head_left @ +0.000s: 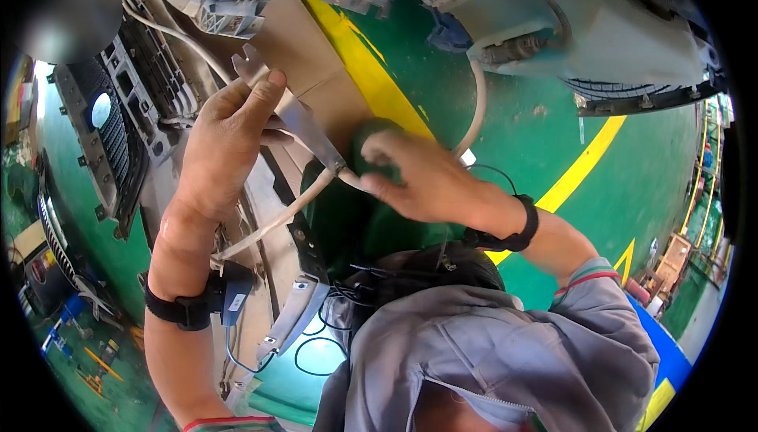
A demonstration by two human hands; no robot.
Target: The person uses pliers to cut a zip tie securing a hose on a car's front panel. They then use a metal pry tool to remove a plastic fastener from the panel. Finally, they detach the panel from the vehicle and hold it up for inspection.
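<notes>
My left hand (237, 112) is closed on a flat grey metal strip (308, 132) with a notched, forked upper end, its thumb pressed along the top. The strip slants down to the right, and its lower end lies against a beige hose (296, 209). Just right of that end is my right hand (414, 175), slightly blurred. Its thumb and curled fingers are apart, with nothing visible between them. The thumb tip is close to the hose; whether it touches cannot be seen.
Car front parts with a pale plastic reservoir (576, 29) hang overhead at right. A black grille panel (110, 124) stands at left. Below my hands is a long grey metal beam (296, 309). Brown cardboard (296, 45) lies on the green floor (521, 128) beside yellow lines.
</notes>
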